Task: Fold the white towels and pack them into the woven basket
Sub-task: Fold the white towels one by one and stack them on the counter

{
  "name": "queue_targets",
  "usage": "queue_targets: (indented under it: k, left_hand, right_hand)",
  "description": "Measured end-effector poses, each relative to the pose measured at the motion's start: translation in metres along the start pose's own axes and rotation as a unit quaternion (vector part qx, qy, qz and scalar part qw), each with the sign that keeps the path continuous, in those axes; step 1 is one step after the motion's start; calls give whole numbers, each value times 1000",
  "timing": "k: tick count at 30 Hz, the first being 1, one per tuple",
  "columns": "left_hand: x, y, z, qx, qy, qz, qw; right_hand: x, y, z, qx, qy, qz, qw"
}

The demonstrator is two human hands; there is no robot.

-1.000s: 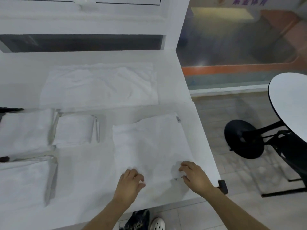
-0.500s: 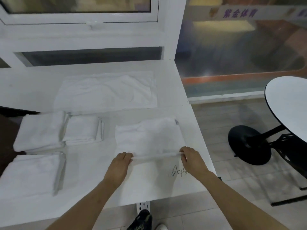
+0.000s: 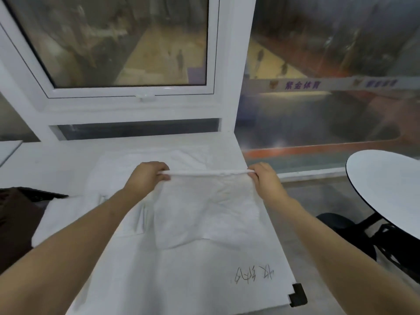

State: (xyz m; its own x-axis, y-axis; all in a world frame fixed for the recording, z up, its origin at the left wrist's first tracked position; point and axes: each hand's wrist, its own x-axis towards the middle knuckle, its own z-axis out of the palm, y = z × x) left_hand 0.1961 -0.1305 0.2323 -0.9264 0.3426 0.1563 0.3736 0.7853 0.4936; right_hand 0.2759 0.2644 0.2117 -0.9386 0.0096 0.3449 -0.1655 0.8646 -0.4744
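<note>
A white towel (image 3: pixel 204 212) hangs from both my hands above the white table (image 3: pixel 204 280). My left hand (image 3: pixel 147 176) pinches its top left corner and my right hand (image 3: pixel 266 178) pinches its top right corner, so the upper edge is stretched taut between them. The towel's lower part drapes down onto the table. Another white towel (image 3: pixel 181 155) lies spread flat farther back, partly hidden by my hands. A dark woven basket (image 3: pixel 34 194) shows at the left edge. Folded towels on the left are mostly hidden behind my left arm.
A white window frame (image 3: pixel 136 96) and sill run along the back of the table. A round white table (image 3: pixel 386 189) on a black base stands at the right. Handwritten marks (image 3: pixel 254 273) sit near the table's front right corner, by a black clamp (image 3: pixel 297 294).
Both hands have lifted the towel's near edge off the table and carried it up and away from me; the camera has tilted upward, showing more of the window.
</note>
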Motion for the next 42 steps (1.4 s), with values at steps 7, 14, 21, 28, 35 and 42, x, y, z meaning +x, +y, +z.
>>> queue_targets:
  k: [7, 14, 21, 28, 35, 42]
  left_hand:
    - [39, 2, -31, 69, 10, -4, 998]
    - [42, -11, -49, 125, 124, 49, 983]
    - [-47, -33, 25, 89, 74, 17, 993]
    - [-169, -58, 137, 66, -167, -86, 980]
    - [-217, -54, 165, -28, -171, -109, 979]
    - [-175, -57, 164, -90, -61, -146, 983]
  right_hand:
    - [62, -20, -9, 10, 24, 2, 1000]
    - [77, -20, -25, -6, 52, -19, 998]
    - [-18, 25, 21, -23, -68, -43, 997]
    - [-155, 59, 85, 5, -242, 73, 968]
    - [-196, 57, 85, 31, -301, 132, 944]
    - [-144, 53, 90, 14, -253, 126, 959]
